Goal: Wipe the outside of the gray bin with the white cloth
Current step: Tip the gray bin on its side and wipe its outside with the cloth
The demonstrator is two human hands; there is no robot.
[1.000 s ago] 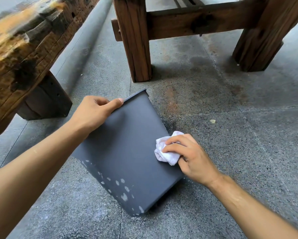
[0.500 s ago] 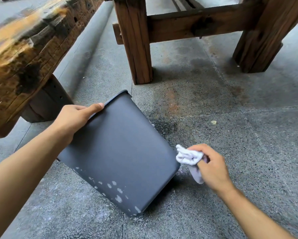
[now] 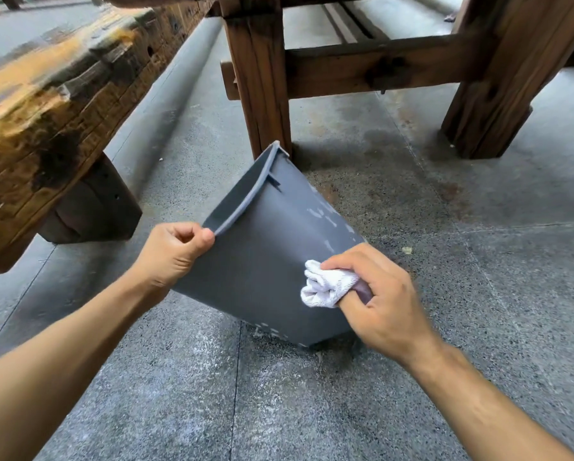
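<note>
Counted are one tilted gray plastic bin point(image 3: 265, 261), one crumpled white cloth point(image 3: 327, 287), two thick wooden table legs point(image 3: 259, 78), and one weathered wooden bench point(image 3: 56, 104).

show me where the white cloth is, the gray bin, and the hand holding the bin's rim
white cloth point(image 3: 329, 287), head view, on the bunched folds showing beside the fingers.
gray bin point(image 3: 255, 261), head view, on the bare outer wall facing the camera.
left hand point(image 3: 171, 252), head view, on the back of the hand pinching the rim.

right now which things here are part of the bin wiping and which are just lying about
In the job:
gray bin, tilted on the floor
white cloth
left hand on the bin's rim
right hand holding the cloth

Just there:
wooden bench
wooden table legs
small scrap on the floor
</note>
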